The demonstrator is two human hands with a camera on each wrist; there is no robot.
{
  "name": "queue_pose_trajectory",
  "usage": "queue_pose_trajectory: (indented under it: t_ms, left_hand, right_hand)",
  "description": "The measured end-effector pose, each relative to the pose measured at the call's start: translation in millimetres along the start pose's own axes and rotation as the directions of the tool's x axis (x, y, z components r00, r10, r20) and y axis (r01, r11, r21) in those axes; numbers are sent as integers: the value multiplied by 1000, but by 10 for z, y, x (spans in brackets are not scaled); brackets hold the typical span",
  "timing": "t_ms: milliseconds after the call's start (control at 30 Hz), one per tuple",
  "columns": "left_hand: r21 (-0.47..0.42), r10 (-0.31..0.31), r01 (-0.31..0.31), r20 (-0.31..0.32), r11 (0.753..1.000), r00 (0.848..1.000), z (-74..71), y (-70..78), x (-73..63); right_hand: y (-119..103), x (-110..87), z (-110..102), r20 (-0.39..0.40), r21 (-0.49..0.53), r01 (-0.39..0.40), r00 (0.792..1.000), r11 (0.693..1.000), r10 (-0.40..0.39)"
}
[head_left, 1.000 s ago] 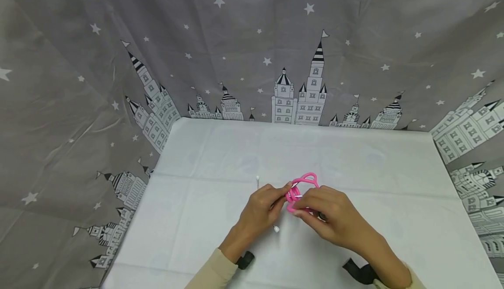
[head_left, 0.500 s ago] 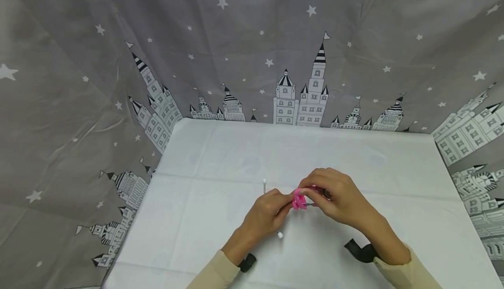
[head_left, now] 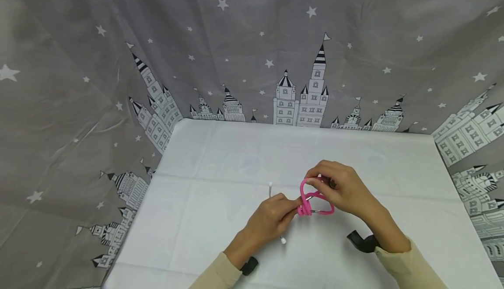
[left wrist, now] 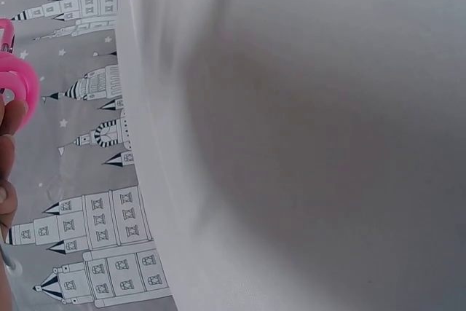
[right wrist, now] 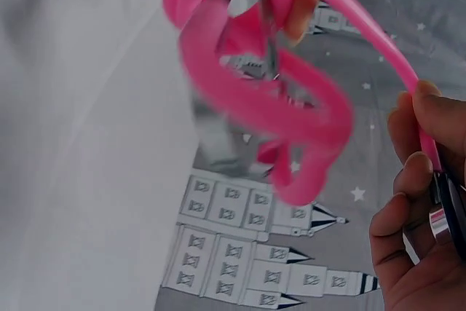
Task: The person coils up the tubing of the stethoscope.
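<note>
A stethoscope with pink tubing (head_left: 305,207) is held between both hands above the white table. My left hand (head_left: 269,218) pinches the wound part of the tubing, where coils circle the metal ear tubes (head_left: 316,211). White eartips (head_left: 283,240) show on both sides of that hand. My right hand (head_left: 343,189) pinches the tubing's other end, raised a little higher. In the right wrist view, a dark and silver chestpiece (right wrist: 443,220) lies against the right palm, partly hidden by the fingers. Only the fingertips (left wrist: 13,118) and a pink coil (left wrist: 25,81) show in the left wrist view.
White cloth (head_left: 212,162) covers the table. Behind and beside it hangs a grey curtain (head_left: 236,40) printed with castles and stars. Black straps (head_left: 364,241) hang at both wrists, below the beige sleeves (head_left: 409,262).
The right hand has moved up and rightward, lifting the tubing's end into a larger loop over the coils. The left hand has shifted slightly right, still gripping the stethoscope.
</note>
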State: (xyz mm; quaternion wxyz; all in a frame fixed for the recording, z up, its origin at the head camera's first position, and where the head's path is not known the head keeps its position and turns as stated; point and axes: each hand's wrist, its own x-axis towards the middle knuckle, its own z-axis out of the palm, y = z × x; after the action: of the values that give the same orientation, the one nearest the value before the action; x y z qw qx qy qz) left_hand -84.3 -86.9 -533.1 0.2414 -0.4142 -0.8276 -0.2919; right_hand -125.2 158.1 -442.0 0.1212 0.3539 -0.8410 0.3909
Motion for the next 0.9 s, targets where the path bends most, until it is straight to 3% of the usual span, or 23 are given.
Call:
queue_pose_trajectory:
  t_ms: [300,567,733,900]
  left_hand:
    - [-41,22,-21,23,999,999,9,65,2]
    - [-18,37,-37,19,999,999,11,104,12]
    - [-11,53,-52,22,999,998,33,107,3]
    - [4,55,-55,-1,998,998,50,104,-5]
  right_hand:
    - [266,-3,32,18,64,-48,999,997,47]
    - [587,-140,146,61,168,-171,985,971,163]
    - [700,-196,215,143,204,-267,960,942,242]
    - [761,-223,249,232,219,-377,916,900,327]
